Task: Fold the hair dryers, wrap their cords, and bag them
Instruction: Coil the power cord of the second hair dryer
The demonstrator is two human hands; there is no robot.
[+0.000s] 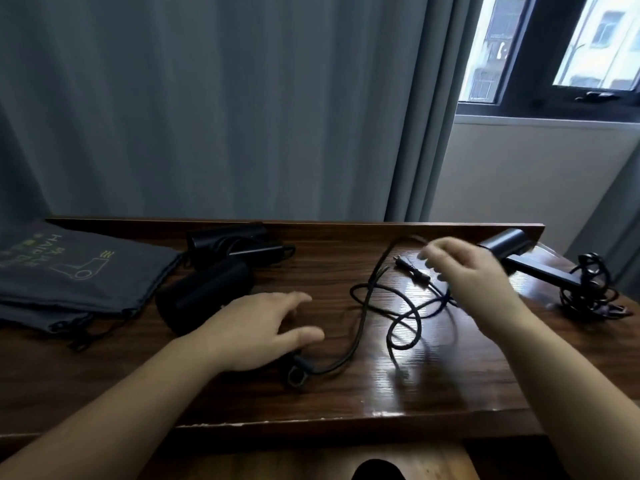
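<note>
A black hair dryer lies at centre left of the wooden table. My left hand rests on its handle end with relaxed fingers. The dryer's black cord leaves from under that hand and runs in loose loops to the right. My right hand, blurred, hovers above the loops and pinches a raised arc of the cord near the plug. Grey drawstring bags with a dryer print lie stacked at the left.
A second black dryer with its cord lies at the back by the table's raised rim. A third dryer, unfolded, sits at the right with a bundled cord. Behind hang a grey curtain and a window.
</note>
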